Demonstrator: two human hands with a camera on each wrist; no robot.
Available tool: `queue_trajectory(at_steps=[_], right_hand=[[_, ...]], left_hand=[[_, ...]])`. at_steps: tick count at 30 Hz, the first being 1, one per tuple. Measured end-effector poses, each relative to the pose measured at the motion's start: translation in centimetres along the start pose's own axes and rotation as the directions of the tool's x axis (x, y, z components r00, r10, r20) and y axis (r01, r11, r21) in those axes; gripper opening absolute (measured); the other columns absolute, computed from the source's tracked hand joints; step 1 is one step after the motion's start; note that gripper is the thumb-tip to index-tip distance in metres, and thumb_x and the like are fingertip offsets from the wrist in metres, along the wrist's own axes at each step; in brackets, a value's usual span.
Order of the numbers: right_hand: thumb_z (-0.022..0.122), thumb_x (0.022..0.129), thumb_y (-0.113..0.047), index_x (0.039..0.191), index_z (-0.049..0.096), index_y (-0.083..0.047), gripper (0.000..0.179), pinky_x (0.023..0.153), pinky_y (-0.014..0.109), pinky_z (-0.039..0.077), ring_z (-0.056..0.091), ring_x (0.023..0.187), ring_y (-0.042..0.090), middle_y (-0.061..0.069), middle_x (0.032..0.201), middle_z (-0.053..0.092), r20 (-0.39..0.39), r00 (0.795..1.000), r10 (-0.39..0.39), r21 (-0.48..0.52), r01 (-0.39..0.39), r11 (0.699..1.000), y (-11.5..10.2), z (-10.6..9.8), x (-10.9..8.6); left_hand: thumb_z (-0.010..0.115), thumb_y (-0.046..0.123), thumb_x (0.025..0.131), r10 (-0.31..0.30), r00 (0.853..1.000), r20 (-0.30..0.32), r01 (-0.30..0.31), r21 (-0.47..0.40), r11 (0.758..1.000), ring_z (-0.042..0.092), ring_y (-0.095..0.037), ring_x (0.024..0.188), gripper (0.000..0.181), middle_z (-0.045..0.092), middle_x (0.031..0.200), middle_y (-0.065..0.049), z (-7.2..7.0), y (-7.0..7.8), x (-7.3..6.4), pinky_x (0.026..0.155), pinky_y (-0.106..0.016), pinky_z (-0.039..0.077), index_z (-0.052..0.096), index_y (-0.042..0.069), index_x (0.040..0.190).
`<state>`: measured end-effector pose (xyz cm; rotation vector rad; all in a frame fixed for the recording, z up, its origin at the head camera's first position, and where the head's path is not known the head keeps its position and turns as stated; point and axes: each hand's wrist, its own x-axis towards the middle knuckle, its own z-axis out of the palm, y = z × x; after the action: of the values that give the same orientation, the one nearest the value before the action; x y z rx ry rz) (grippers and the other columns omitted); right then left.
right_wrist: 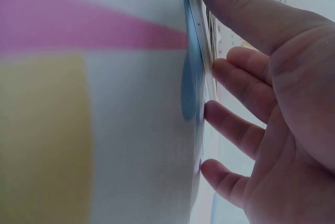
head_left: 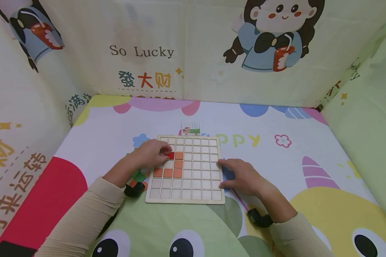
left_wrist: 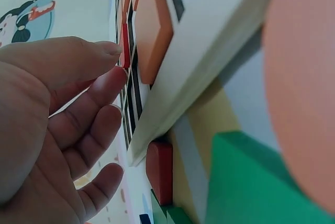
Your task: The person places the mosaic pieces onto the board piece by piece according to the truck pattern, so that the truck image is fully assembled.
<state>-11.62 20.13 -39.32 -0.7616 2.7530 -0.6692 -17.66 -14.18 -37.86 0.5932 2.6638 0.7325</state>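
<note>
A wooden grid board (head_left: pixel 201 201) lies flat in front of me, with several orange tiles (head_left: pixel 168 173) in cells on its left half. My left hand (head_left: pixel 151 153) reaches over its left side, thumb and index finger pinching a red tile (head_left: pixel 171 156) at a cell left of an orange one. In the left wrist view the thumb tip meets this red tile (left_wrist: pixel 125 51), while the other fingers curve loosely below. My right hand (head_left: pixel 242 176) rests at the board's right edge, its thumb and fingertips against the rim (right_wrist: pixel 201 30) in the right wrist view.
Loose pieces lie left of the board, partly under my left forearm: green blocks (head_left: pixel 139 176), a dark red piece (left_wrist: pixel 159 171) and orange ones. Behind the board is a small card (head_left: pixel 191 129) with a coloured grid picture. A printed cloth covers the table; printed curtains (head_left: pixel 206 82) enclose it.
</note>
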Motion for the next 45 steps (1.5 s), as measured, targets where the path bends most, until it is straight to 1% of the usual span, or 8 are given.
queue_trajectory(at_steps=[2,10,13,17,23,29,34,45], right_hand=[[0.083,0.081,-0.031,0.141,0.055,-0.004,0.071,0.104,0.059,0.035,0.049,0.129,0.041,0.019,0.137,0.057,-0.001,1.000,-0.004,-0.001,0.004,1.000,0.0,0.0,0.0],[0.083,0.081,-0.030,0.140,0.056,-0.005,0.070,0.104,0.059,0.036,0.049,0.128,0.040,0.017,0.137,0.057,-0.009,1.000,-0.011,0.006,0.012,1.000,0.1,0.0,0.0],[0.083,0.081,-0.031,0.140,0.056,-0.005,0.070,0.104,0.059,0.036,0.049,0.128,0.040,0.017,0.137,0.058,-0.007,1.000,-0.007,0.005,0.007,1.000,0.0,0.0,0.1],[0.083,0.080,-0.030,0.139,0.057,-0.005,0.069,0.104,0.058,0.036,0.050,0.128,0.040,0.017,0.136,0.058,-0.009,1.000,-0.005,0.005,0.005,1.000,0.0,0.0,0.0],[0.083,0.080,-0.030,0.139,0.056,-0.005,0.070,0.103,0.059,0.036,0.049,0.128,0.040,0.017,0.136,0.058,-0.009,1.000,-0.005,0.005,0.005,1.000,-0.1,0.0,0.0],[0.083,0.081,-0.030,0.140,0.056,-0.005,0.069,0.104,0.059,0.036,0.049,0.128,0.040,0.017,0.137,0.057,0.000,1.000,0.000,0.000,0.000,1.000,-0.2,-0.1,0.0],[0.083,0.082,-0.031,0.140,0.056,-0.005,0.069,0.103,0.059,0.036,0.049,0.128,0.040,0.018,0.137,0.057,0.006,1.000,0.005,-0.003,-0.005,1.000,-0.1,-0.1,0.0],[0.083,0.081,-0.029,0.140,0.056,-0.004,0.069,0.104,0.059,0.036,0.049,0.128,0.041,0.018,0.137,0.057,-0.002,1.000,-0.003,-0.003,0.003,1.000,-0.1,-0.1,0.0]], left_hand=[[0.069,0.012,0.091,-0.012,1.000,0.003,0.012,-0.008,1.000,0.060,-0.020,0.094,0.023,0.068,0.101,-0.001,0.0,0.1,-0.1,0.089,-0.040,0.051,0.070,0.006,0.113],[0.067,0.010,0.091,0.001,1.000,-0.011,-0.001,-0.011,1.000,0.059,-0.021,0.094,0.022,0.068,0.102,-0.002,-0.1,-0.1,-0.3,0.088,-0.040,0.051,0.070,0.006,0.113],[0.067,0.010,0.092,0.024,0.999,-0.027,-0.024,-0.010,1.000,0.059,-0.023,0.094,0.021,0.069,0.105,-0.003,-0.4,-0.5,-0.6,0.087,-0.041,0.051,0.071,0.005,0.113],[0.068,0.010,0.093,0.048,0.998,-0.045,-0.049,-0.010,0.999,0.059,-0.028,0.102,0.021,0.070,0.111,-0.006,-1.2,-0.9,-1.3,0.089,-0.044,0.051,0.072,0.004,0.113],[0.066,0.011,0.094,0.003,0.998,-0.061,-0.003,0.011,1.000,0.055,-0.033,0.114,0.025,0.069,0.116,-0.008,-2.0,-1.9,-2.5,0.095,-0.050,0.048,0.071,0.004,0.117],[0.068,0.009,0.091,0.007,0.998,-0.067,-0.004,0.040,0.999,0.057,-0.028,0.102,0.024,0.069,0.111,-0.007,-1.9,-3.2,-3.3,0.086,-0.045,0.051,0.072,0.004,0.115],[0.071,0.007,0.088,0.004,0.999,-0.052,-0.002,0.048,0.999,0.058,-0.028,0.102,0.025,0.070,0.107,-0.006,-1.6,-3.9,-3.5,0.087,-0.045,0.052,0.072,0.004,0.113],[0.069,0.003,0.088,-0.021,1.000,-0.011,0.022,0.040,0.999,0.058,-0.027,0.098,0.024,0.069,0.105,-0.005,-1.4,-4.1,-3.4,0.087,-0.044,0.053,0.072,0.004,0.112]])
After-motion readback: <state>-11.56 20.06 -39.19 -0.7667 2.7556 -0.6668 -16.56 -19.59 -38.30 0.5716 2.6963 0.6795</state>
